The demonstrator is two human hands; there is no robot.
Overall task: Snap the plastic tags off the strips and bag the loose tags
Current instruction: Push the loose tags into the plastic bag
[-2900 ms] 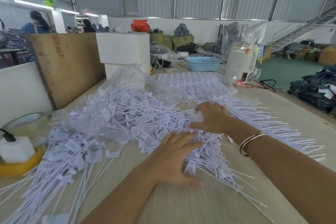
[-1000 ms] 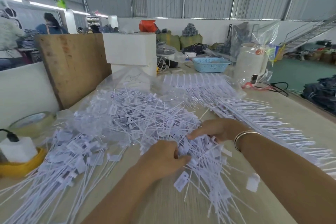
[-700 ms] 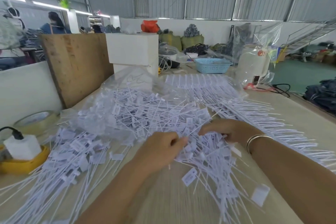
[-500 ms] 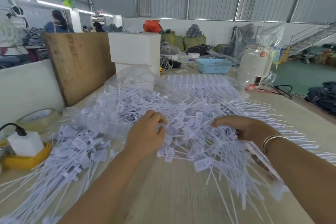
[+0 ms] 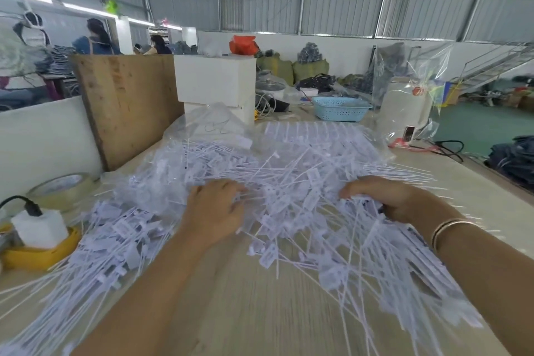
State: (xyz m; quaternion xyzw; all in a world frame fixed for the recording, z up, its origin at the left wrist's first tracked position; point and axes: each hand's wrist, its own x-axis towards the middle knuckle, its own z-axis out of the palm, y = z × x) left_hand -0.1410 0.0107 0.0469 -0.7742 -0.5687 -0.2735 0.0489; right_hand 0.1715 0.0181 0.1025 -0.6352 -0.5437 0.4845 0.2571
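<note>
Both forearms reach forward over the table (image 5: 260, 312), palms down, hands apart at the near edge of the tag pile. Left hand (image 5: 215, 211) sits on the loose tags (image 5: 289, 196), back of hand up, fingers curled down into the pile; fingertips buried, so cannot tell whether its grip has closed on any tag. Right hand (image 5: 384, 196) is to the right of the pile centre, knuckles raised, fingers bent down and inward with tags bunched under them; what exactly it has hold of is blurred. A bracelet (image 5: 450, 228) is on the right wrist.

Loose tags with long thin tails lie in a wide heap across the table middle, spilling toward the near left and near right. Part of the heap lies inside or under a clear plastic bag (image 5: 208, 136) at the far left of the pile. Unsnapped strips (image 5: 318, 133) lie flat in rows behind the heap.

Left side of table: tape roll (image 5: 62, 186), yellow dish (image 5: 40, 254) with a white block on it. Blue basket (image 5: 341, 108) further back, wooden board (image 5: 127, 104) upright at left
</note>
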